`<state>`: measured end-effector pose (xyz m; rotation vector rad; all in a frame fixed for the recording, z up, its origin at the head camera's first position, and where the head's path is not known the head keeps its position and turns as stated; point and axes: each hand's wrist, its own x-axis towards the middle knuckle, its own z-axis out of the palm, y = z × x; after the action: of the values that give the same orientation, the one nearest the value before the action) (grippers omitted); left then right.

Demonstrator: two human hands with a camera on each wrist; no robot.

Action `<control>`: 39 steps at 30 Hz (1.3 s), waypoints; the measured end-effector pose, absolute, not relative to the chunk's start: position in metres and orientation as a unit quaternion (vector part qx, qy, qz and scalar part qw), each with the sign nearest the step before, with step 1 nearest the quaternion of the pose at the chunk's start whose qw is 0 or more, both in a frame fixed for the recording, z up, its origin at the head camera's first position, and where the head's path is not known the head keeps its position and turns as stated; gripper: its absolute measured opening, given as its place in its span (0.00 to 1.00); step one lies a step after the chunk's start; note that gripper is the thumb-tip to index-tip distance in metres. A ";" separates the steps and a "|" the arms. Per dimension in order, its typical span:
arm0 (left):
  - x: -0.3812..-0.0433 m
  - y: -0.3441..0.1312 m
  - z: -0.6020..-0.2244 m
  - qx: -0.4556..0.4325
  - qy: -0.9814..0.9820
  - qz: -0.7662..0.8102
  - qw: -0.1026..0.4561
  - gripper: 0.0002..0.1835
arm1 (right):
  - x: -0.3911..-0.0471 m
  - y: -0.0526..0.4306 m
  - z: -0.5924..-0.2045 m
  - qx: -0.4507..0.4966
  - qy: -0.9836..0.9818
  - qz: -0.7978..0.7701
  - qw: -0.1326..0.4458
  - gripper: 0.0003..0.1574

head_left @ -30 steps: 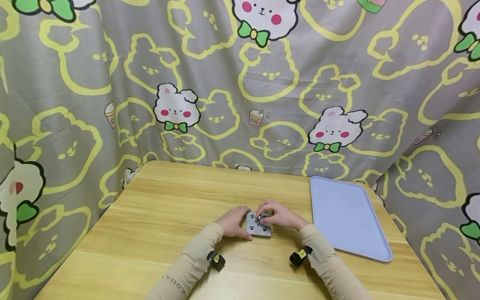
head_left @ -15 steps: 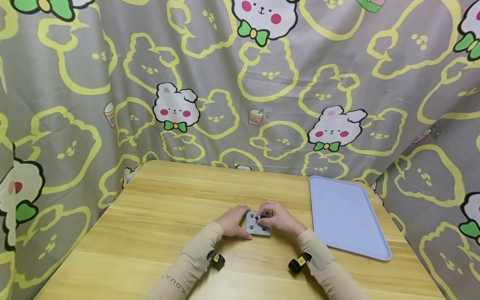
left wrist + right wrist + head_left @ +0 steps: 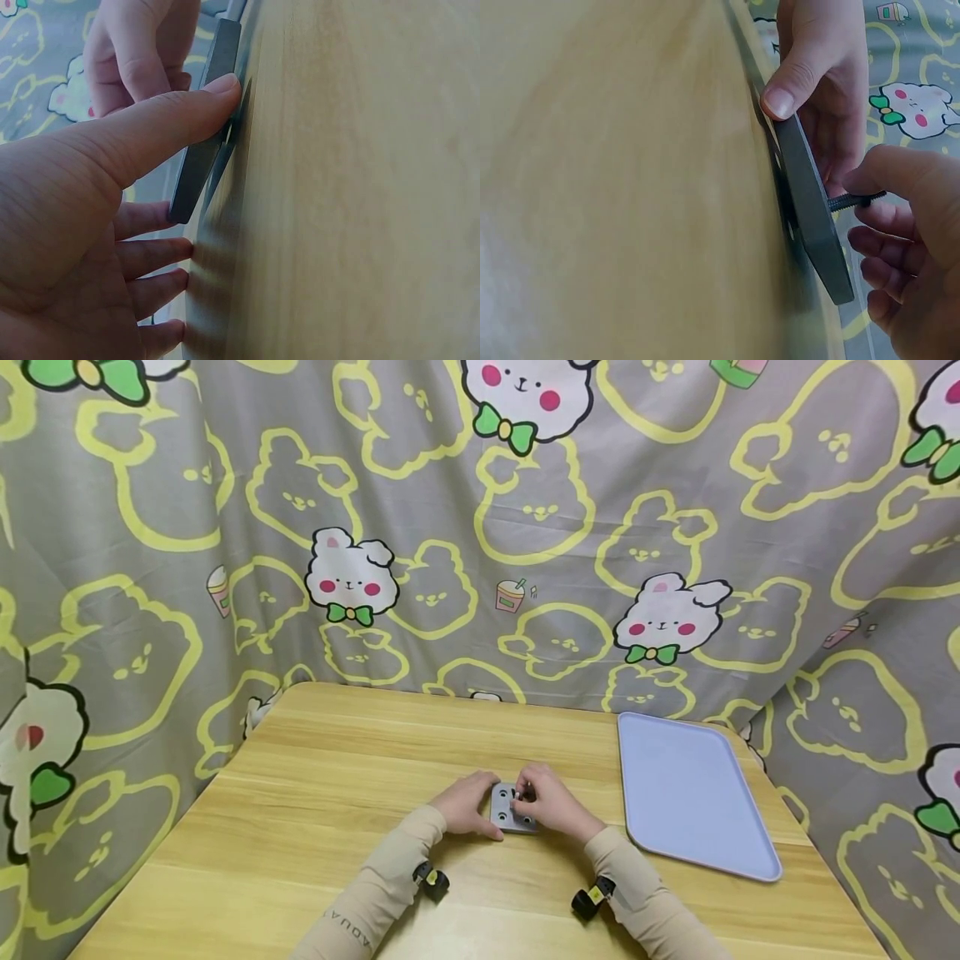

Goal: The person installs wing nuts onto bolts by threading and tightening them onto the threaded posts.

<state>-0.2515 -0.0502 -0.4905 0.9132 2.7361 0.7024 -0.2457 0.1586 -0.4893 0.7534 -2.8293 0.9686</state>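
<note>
A grey metal plate [image 3: 507,806] with round holes lies on the wooden table. My left hand [image 3: 463,805] grips it from the left, thumb [image 3: 217,94] on its near edge and index finger at its side. The other left fingertips rest on the tabletop. From the plate's upper face rises a dark threaded screw [image 3: 846,202], upright to it. My right hand [image 3: 553,803] pinches that screw near its upper end between thumb and index finger; the remaining right fingers are loosely curled. Part of the plate is hidden under the right hand in the head view.
A pale blue tray [image 3: 693,793] lies at the right side of the table [image 3: 360,735]. Behind the table hangs a grey patterned curtain [image 3: 450,510]. Each sleeved forearm wears a small black wrist camera [image 3: 432,881].
My right fingers have shifted round the screw, and the right hand and forearm have turned slightly, moving a little leftward. My left hand and the plate stay in place.
</note>
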 end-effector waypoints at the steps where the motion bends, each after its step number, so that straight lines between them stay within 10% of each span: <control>1: -0.252 -0.050 -0.490 0.307 0.918 0.236 0.086 0.49 | -0.245 0.158 -0.488 0.242 -0.918 0.312 0.027 0.13; 39: -0.251 -0.050 -0.489 0.307 0.917 0.237 0.089 0.50 | -0.260 0.183 -0.488 0.311 -0.884 0.348 -0.030 0.18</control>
<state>-0.2515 -0.0501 -0.4886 0.9137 2.7286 0.7050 -0.2596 0.1831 -0.4877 0.9950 -2.8310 1.1132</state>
